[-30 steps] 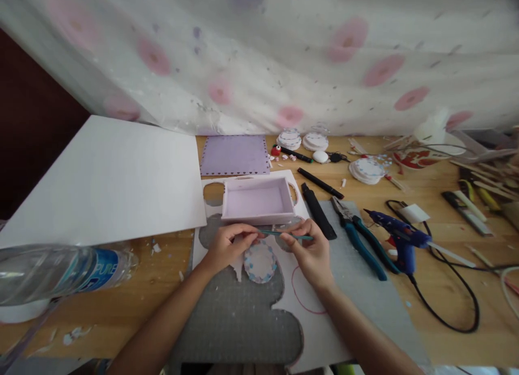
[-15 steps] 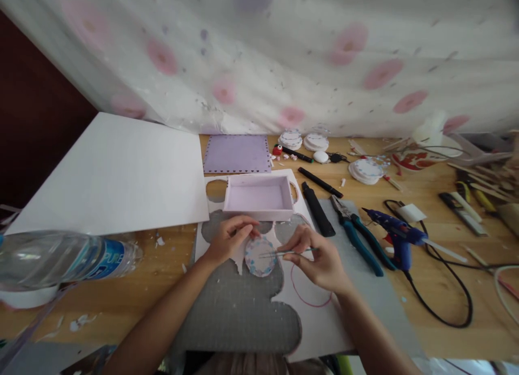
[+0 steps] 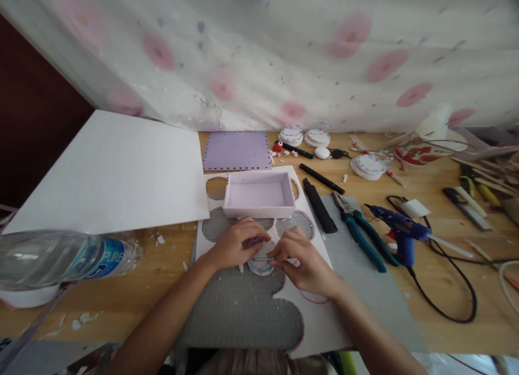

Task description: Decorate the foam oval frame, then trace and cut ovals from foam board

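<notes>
Hands are being held close together over a small round disc [image 3: 259, 264], which is lying on the grey cutting mat [image 3: 239, 315] near the front of the desk [image 3: 425, 288]. The disc is being pinned down by the fingertips of the left hand [image 3: 237, 248], while a thin tool, mostly hidden, is being pinched between the thumb and fingers of the right hand [image 3: 304, 261] and laid across the disc's top edge. What kind of tool it is cannot be told.

Judging by the scene, the work is being carried on well past its start: several round holes are already showing in the white foam sheet [image 3: 312, 321], a drawn red circle is partly peeking out beside the right wrist, and finished discs [image 3: 367, 167] are being kept in small stacks at the back. A lilac box [image 3: 259, 194] is sitting just beyond the hands, with a purple panel [image 3: 237, 151] behind it. Pliers [image 3: 359, 232], a blue glue gun [image 3: 399, 232] and a black knife [image 3: 320, 207] are lying to the right, a water bottle [image 3: 60, 259] to the left. The disc in hand is seemingly still being trimmed or decorated.
</notes>
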Action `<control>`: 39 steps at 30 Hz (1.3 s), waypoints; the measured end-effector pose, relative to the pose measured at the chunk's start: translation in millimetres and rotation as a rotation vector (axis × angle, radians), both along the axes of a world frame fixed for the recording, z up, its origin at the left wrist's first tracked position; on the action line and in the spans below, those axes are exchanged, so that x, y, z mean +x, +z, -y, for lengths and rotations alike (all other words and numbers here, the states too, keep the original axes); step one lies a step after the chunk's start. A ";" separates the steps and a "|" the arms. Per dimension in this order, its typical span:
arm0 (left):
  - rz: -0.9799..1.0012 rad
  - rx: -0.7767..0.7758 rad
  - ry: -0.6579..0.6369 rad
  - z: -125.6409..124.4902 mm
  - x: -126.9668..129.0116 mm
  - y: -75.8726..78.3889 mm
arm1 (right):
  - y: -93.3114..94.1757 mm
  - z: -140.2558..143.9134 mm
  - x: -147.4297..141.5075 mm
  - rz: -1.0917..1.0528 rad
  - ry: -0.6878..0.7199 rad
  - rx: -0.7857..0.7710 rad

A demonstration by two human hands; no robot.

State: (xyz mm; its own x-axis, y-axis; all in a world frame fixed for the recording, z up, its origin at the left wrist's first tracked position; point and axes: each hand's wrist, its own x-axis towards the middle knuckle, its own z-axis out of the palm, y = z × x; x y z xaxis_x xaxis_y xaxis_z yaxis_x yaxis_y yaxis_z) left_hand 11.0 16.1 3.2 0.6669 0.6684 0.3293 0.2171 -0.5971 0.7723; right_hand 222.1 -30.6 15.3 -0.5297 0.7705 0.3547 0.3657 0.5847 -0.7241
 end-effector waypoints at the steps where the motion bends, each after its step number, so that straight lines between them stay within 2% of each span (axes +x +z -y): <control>1: 0.000 -0.003 0.003 0.2 0.0 -0.4 | 0.4 0.2 -0.5 0.018 0.008 0.008; 7: -0.010 -0.037 0.019 0.8 -0.2 0.6 | 0.2 0.0 -1.3 0.037 0.057 0.046; 16: 0.007 -0.097 0.062 2.1 -1.1 2.3 | 4.3 -5.9 6.7 -0.237 -0.112 -0.005; 27: 0.069 -0.245 0.113 3.1 -6.2 6.0 | 5.6 -5.5 6.6 -0.274 -0.112 -0.054; 33: 0.154 -0.323 0.139 1.3 -9.0 6.3 | 7.5 -2.9 8.2 -0.435 -0.150 -0.163; 39: 0.206 -0.276 0.107 -0.5 -9.6 1.7 | 9.4 -4.0 7.4 -0.625 -0.233 -0.264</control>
State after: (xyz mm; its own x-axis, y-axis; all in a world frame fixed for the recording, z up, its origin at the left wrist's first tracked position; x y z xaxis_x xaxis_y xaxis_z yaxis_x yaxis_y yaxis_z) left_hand 1.4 16.6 4.9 0.5270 0.8133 0.2468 0.0897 -0.3420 0.9354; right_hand 229.6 -26.6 24.8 -0.0995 0.9408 0.3240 -0.0697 0.3182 -0.9454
